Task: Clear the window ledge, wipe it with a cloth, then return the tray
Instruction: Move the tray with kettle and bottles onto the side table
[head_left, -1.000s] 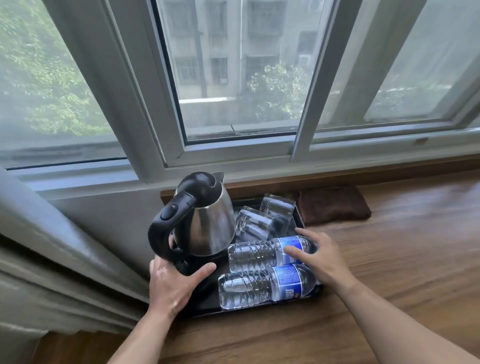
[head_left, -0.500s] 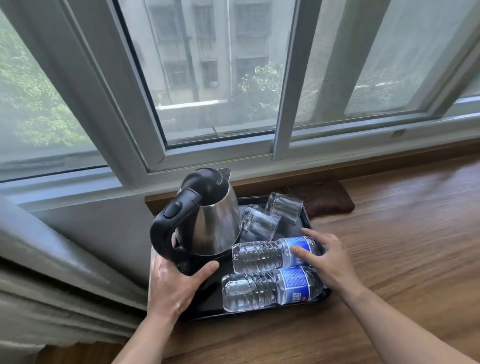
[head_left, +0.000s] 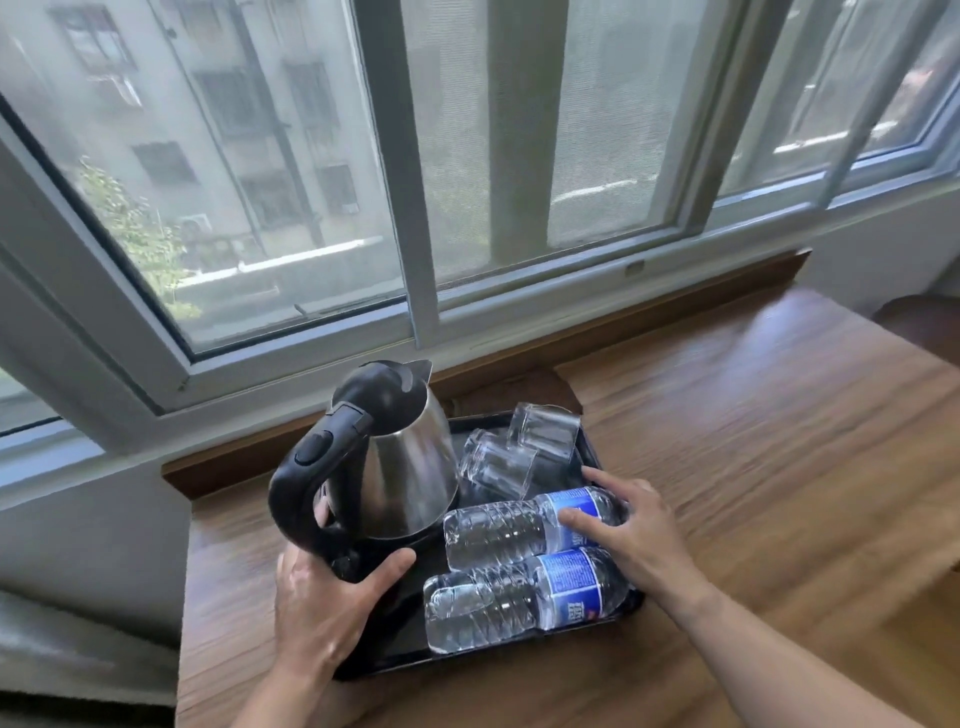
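A black tray (head_left: 397, 642) sits on the wooden window ledge (head_left: 753, 441). It carries a steel kettle (head_left: 405, 467) with a black handle, two upturned glasses (head_left: 543, 431) and two water bottles (head_left: 498, 535) lying on their sides. My left hand (head_left: 322, 603) grips the tray's left front edge, thumb on top beside the kettle base. My right hand (head_left: 641, 535) holds the tray's right edge, its fingers resting across the rear bottle's blue label. A brown cloth (head_left: 519, 387) lies behind the tray against the window frame, mostly hidden by the glasses.
The sliding window (head_left: 415, 208) runs along the back of the ledge. A white wall and a grey curtain (head_left: 62, 639) are at the left. The ledge stretches bare to the right, where another wooden surface (head_left: 919, 322) shows at the edge.
The tray, held in both hands, has shifted right and away from the left wall, so the cloth now lies behind it instead of beside it. My view has swung right too.
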